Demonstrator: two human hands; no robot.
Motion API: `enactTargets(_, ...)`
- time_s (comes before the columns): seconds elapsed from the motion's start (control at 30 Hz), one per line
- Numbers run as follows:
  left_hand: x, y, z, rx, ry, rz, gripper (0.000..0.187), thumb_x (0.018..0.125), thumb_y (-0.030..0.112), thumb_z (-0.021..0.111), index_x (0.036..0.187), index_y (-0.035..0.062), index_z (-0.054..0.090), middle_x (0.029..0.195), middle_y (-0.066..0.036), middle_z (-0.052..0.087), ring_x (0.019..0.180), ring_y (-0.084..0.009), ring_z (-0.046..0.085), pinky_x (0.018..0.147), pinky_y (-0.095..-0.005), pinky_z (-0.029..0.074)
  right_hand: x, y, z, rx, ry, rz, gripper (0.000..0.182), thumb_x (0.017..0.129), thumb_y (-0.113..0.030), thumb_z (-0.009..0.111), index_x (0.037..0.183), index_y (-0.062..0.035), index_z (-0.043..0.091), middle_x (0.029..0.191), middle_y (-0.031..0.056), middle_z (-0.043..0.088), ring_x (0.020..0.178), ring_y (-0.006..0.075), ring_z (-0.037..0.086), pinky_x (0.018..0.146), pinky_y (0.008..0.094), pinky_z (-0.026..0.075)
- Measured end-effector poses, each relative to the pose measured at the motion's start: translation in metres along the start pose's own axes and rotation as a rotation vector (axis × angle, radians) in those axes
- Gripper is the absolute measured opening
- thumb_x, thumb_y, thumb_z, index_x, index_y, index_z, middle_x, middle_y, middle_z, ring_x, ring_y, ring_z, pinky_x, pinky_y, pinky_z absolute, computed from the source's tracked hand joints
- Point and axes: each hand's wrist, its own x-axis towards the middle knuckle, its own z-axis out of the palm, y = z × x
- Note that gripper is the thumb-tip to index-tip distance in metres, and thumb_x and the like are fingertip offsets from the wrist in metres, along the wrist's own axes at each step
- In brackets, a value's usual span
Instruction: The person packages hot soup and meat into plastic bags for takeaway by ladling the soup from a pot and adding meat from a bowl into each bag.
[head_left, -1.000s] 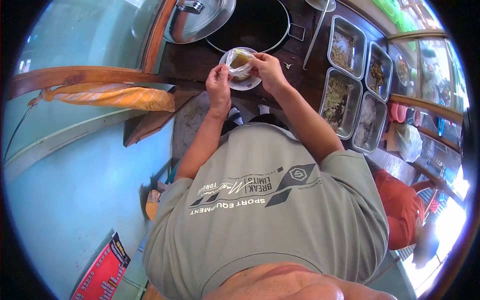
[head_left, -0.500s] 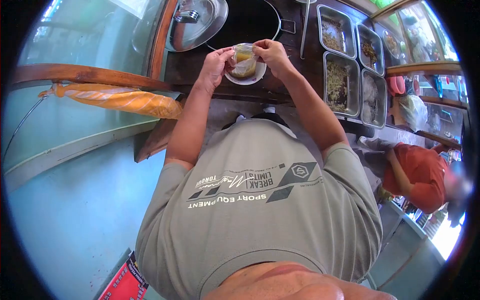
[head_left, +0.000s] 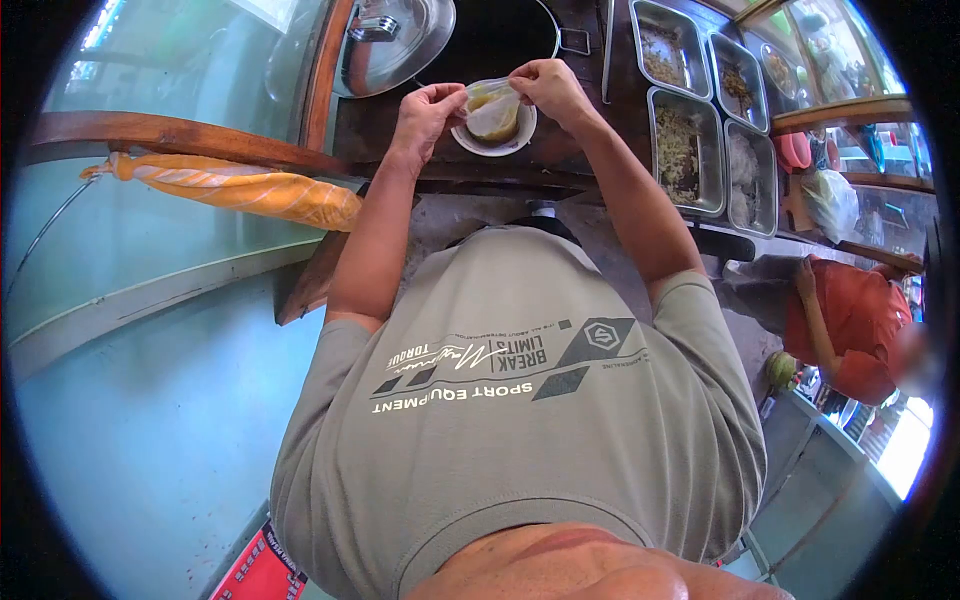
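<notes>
A clear plastic bag [head_left: 494,116] with yellowish-brown liquid in it is stretched by its mouth between my two hands. My left hand [head_left: 428,122] pinches one upper corner between thumb and fingers. On the other side my right hand [head_left: 556,92] grips the opposite corner, slightly higher. The bag's full lower part hangs over a white bowl [head_left: 490,152] and overlaps it in this view. Brownish content shows inside the bowl beside the bag.
Beyond the hands are a large dark pot [head_left: 500,40] and a metal lid [head_left: 405,50]. Metal trays [head_left: 688,205] of shredded food stand at the right. An orange cloth [head_left: 250,190] hangs at the left. A person in red [head_left: 850,320] is far right.
My hands have risen slightly and drawn a little further apart. The bag's mouth is pulled wider and flatter, and more of the bowl shows. The person in red has shifted slightly.
</notes>
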Motion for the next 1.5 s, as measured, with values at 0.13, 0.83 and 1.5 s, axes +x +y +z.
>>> enactTargets(0.13, -0.001, -0.016, -0.005, 0.213, -0.06, 0.053, 0.019, 0.094, 0.013, 0.074, 0.107, -0.0005, 0.072, 0.087, -0.004, 0.072, 0.073, -0.0094, 0.066, 0.07, -0.0252, 0.057, 0.0, 0.015, 0.018, 0.577, 0.044, 0.186, 0.02, 0.101, -0.014, 0.063, 0.11, 0.0032, 0.067, 0.101, 0.0087, 0.069, 0.091, 0.0198, 0.069, 0.082, 0.0385, 0.062)
enactTargets(0.83, -0.019, -0.033, 0.042, -0.498, 0.11, -0.113, 0.027, 0.102, 0.017, 0.06, 0.122, 0.0009, 0.054, 0.111, -0.009, 0.064, 0.097, -0.0177, 0.067, 0.086, -0.0334, 0.058, 0.011, 0.054, 0.022, 1.133, -0.331, 0.37, 0.032, 0.105, -0.03, 0.057, 0.109, 0.0015, 0.063, 0.098, 0.0084, 0.068, 0.086, 0.019, 0.068, 0.08, 0.0354, 0.058)
enactTargets(1.5, -0.012, -0.049, 0.076, -0.391, 0.563, -0.041, 0.019, 0.098, 0.022, 0.07, 0.108, 0.0056, 0.07, 0.094, -0.003, 0.071, 0.079, -0.0095, 0.068, 0.068, -0.0264, 0.06, 0.304, 0.116, -0.108, -0.517, 0.245, -0.235, 0.056, 0.094, -0.043, 0.066, 0.135, -0.0059, 0.055, 0.107, 0.0253, 0.072, 0.104, 0.0449, 0.067, 0.091, 0.0508, 0.05)
